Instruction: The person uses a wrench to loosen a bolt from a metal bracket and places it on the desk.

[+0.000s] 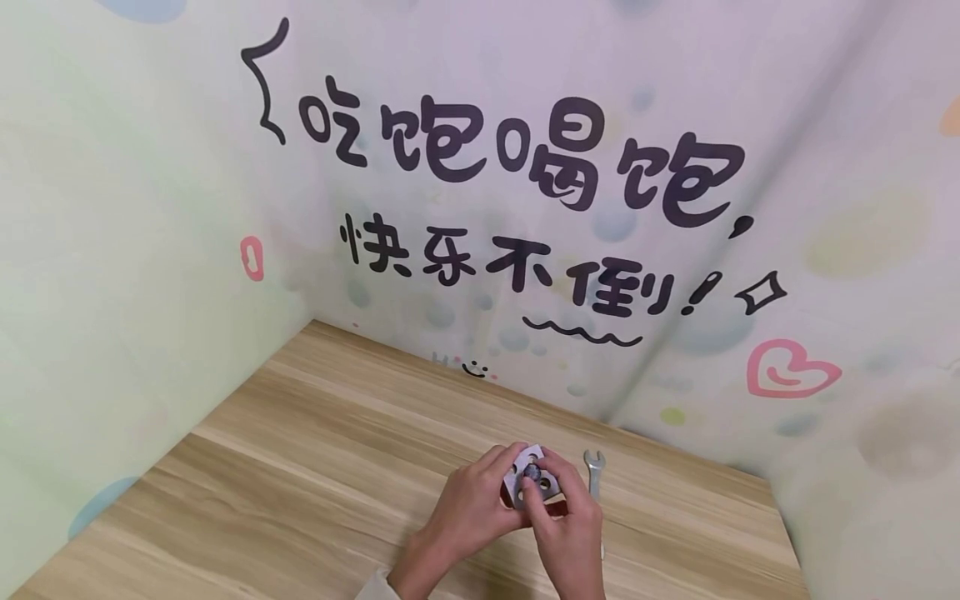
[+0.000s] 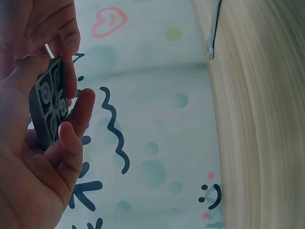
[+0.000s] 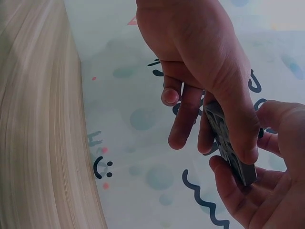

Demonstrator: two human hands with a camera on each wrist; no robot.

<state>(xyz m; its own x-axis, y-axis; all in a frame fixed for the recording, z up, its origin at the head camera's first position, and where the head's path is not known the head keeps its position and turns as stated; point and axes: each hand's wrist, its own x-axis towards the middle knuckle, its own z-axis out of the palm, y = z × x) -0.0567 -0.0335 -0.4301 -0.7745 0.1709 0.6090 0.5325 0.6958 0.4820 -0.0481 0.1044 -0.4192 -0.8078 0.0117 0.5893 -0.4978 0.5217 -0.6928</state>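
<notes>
The table (image 1: pixel 300 467) is wood or a wood-look laminate, pale with long straight grain, smooth and faintly sheened. On it, just right of the hands, the wrench (image 1: pixel 594 472) is bare metal, silvery and bright. The small block (image 1: pixel 529 485), held above the table in front of the wrench, looks like moulded plastic: light grey and matt on its holed face, darker grey with ribbed recesses on the back in the left wrist view. A dark, slightly shiny round piece (image 1: pixel 533 472) sits on the block's face; its material cannot be told. The backdrop (image 1: pixel 150 250) behind the table looks like printed cloth or thin sheet, matt, with soft creases.
</notes>
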